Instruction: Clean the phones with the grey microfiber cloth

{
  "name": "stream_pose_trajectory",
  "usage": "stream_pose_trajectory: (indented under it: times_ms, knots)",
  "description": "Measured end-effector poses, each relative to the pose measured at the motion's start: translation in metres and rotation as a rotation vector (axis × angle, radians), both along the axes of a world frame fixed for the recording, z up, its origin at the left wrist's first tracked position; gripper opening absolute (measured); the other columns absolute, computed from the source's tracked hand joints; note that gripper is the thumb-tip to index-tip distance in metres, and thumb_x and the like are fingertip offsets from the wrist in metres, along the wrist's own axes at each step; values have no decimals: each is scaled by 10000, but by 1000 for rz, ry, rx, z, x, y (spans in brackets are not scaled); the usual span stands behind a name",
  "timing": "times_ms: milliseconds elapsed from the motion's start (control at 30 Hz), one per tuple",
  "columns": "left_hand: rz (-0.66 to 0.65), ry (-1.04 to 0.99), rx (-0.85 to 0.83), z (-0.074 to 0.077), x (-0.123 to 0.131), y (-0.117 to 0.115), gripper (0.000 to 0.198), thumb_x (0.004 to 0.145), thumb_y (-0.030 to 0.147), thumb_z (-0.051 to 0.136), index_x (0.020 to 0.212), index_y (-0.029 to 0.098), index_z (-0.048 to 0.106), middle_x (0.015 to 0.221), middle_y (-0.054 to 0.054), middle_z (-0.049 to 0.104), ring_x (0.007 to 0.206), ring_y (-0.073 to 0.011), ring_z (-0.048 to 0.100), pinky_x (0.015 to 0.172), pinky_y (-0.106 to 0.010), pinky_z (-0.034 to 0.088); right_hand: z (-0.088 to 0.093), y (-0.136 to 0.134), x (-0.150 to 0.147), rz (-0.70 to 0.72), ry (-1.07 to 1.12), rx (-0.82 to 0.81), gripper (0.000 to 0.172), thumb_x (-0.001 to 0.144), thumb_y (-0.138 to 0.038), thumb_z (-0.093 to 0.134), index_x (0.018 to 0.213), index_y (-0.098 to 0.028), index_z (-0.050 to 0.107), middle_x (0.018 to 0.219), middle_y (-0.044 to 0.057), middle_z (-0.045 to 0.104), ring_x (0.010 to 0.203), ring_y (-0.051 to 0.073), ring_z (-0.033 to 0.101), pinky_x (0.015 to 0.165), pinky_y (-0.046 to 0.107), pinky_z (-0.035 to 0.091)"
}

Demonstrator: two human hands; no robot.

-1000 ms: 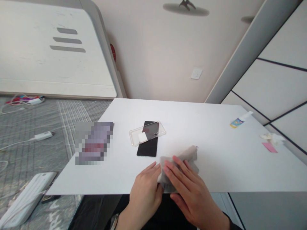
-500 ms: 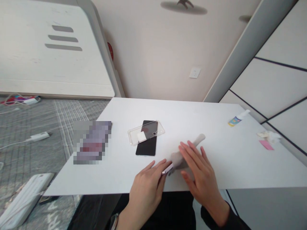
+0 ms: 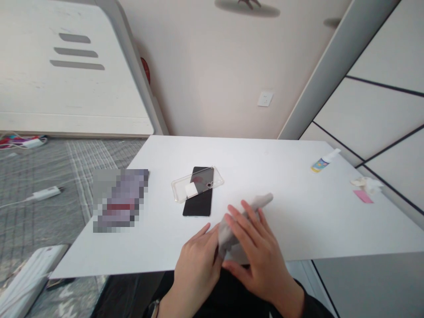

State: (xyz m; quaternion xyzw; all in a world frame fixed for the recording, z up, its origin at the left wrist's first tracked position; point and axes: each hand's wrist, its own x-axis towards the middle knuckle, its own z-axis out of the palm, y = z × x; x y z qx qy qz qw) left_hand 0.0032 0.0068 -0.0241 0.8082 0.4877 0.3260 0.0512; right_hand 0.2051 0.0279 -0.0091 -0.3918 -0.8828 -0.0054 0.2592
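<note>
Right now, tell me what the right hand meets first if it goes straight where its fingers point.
Past the grey cloth under it, the right hand would probably meet the clear phone case first; depth is unclear.

Bench: a white bench [image 3: 298,221] fills the lower middle of the view.
Phone: a black phone [image 3: 198,205] lies flat, screen or back up.
Case: a transparent phone case [image 3: 175,190] overlaps the phone's upper half, with a small white square [image 3: 191,190] inside it.
Blurred item: a pixelated flat object [image 3: 119,201] sits left of the phone; its details are obscured.
Far right of bench: a small spray bottle [image 3: 321,165], with crumpled tissue [image 3: 364,183] touching a pink paper slip [image 3: 363,196].
Floor: a grey woven mat [image 3: 43,168] holds a white charger [image 3: 43,193] and a tangled cable bundle [image 3: 23,142].
Wall: a white wall socket [image 3: 265,99].
</note>
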Motion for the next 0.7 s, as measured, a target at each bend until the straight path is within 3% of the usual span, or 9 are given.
stream_pose_trajectory:
  times_ms: [67, 233, 333, 400, 533, 700]
  knots:
    - [-2, 0, 9, 1, 0, 0, 300, 956, 134, 443, 1186, 207, 621, 987, -69, 817, 868, -239, 808, 968, -386, 638, 1, -1, -2, 57, -47, -15, 776, 1036, -639, 460, 1649, -190, 303, 1676, 93, 400, 1595, 326, 263, 1280, 551, 247]
    - [46, 29, -31, 1, 2, -1, 334, 1019, 170, 471, 1336, 239, 552, 1204, -60, 788, 988, -226, 797, 1020, -391, 615, 0, 3, 1, -179, 69, -8, 695, 1079, -563, 383, 1664, -209, 261, 1677, 105, 395, 1598, 349, 245, 1263, 623, 239]
    - [26, 25, -26, -1, 1, 0, 347, 977, 137, 467, 1295, 234, 566, 1177, -62, 794, 962, -230, 801, 1016, -393, 618, 0, 0, -1, -6, 12, -18, 806, 1036, -663, 427, 1663, -183, 267, 1673, 101, 404, 1600, 349, 240, 1270, 581, 262]
    - [16, 27, -27, -2, 0, 0, 354, 961, 131, 472, 1289, 225, 568, 1167, -69, 795, 977, -238, 799, 1022, -396, 615, 0, 0, 1, 22, -11, -11, 783, 1043, -644, 437, 1660, -191, 272, 1665, 90, 420, 1590, 322, 279, 1283, 552, 243]
    - [44, 34, -31, -2, 1, -2, 365, 1020, 160, 480, 1369, 256, 533, 1234, -50, 779, 1078, -226, 775, 1061, -387, 591, -1, 4, 9, -175, 84, 10, 648, 1085, -515, 417, 1642, -204, 308, 1655, 83, 438, 1594, 317, 266, 1282, 574, 208]
    - [40, 46, -22, -1, 1, -2, 418, 974, 100, 438, 1366, 219, 522, 1210, -70, 784, 1005, -225, 794, 1029, -395, 610, 1, 4, 8, 31, -3, -6, 763, 1048, -630, 451, 1638, -169, 302, 1678, 55, 401, 1616, 294, 189, 1304, 517, 143]
